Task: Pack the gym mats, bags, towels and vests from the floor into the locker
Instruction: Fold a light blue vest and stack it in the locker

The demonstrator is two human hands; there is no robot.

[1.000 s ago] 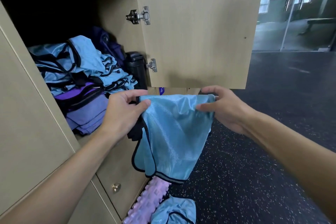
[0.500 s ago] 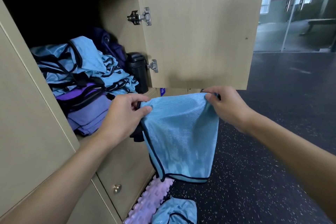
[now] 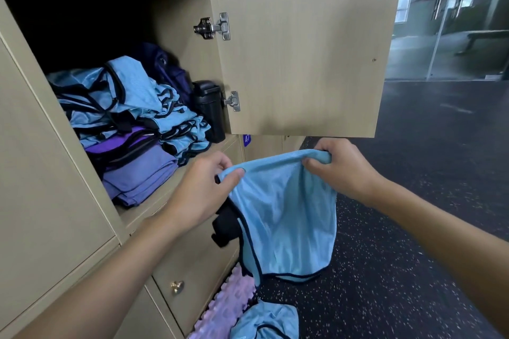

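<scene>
Fingers (image 3: 220,161) of my left hand (image 3: 198,195) and right hand (image 3: 341,170) pinch the top edge of a light blue vest (image 3: 286,223). It hangs between them, just in front of the open locker (image 3: 176,36). Inside, blue vests (image 3: 132,102) sit on a purple stack (image 3: 143,173). Another vest (image 3: 264,322) and a pink mat (image 3: 225,308) lie on the floor (image 3: 399,256).

Body in view: left hand (image 3: 198,195) and right hand (image 3: 344,170), both bare. Left forearm (image 3: 110,278) and right forearm (image 3: 440,228) are bare skin all the way to the frame edge. Fingers (image 3: 217,158) bare too; left thumbnail (image 3: 240,172) looks cut short.
</scene>
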